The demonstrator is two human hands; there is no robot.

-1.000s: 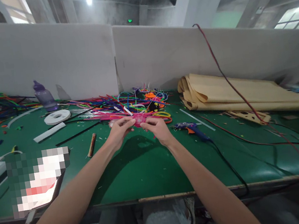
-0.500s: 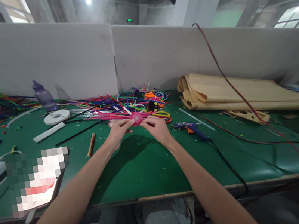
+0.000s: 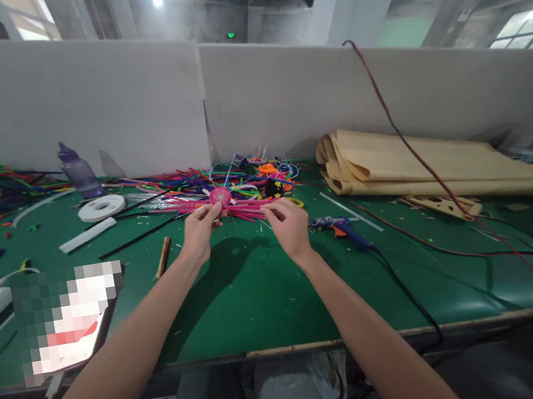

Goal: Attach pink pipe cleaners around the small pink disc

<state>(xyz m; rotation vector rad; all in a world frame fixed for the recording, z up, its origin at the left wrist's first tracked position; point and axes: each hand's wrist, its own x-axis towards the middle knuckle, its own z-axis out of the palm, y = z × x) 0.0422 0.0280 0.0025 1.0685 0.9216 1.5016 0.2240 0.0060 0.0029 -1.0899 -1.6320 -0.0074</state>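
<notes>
My left hand (image 3: 204,229) is closed, with thumb and fingers pinching a pink round piece (image 3: 220,197) that looks like a coiled rosette. To its right, my right hand (image 3: 287,220) has its fingertips pressed together at the right ends of pink fuzzy stems (image 3: 248,211). Whether it grips one of those stems or some finer thing, I cannot make out. Behind both hands lies a tangle of coloured stems (image 3: 182,180), with a black piece with yellow spots (image 3: 273,188) and an orange piece (image 3: 268,169) among it.
A blue glue gun (image 3: 339,225) lies right of my hands, its cord running off the front edge. Rolled brown paper (image 3: 422,158) is at the back right. On the left are a white tape roll (image 3: 102,207), a purple bottle (image 3: 79,172), a brown stick (image 3: 163,256) and a blurred-out phone (image 3: 76,324).
My left hand has moved left and slightly up with the pink round piece. My right hand has drawn away from it to the right, so the pink stems show between the hands.
</notes>
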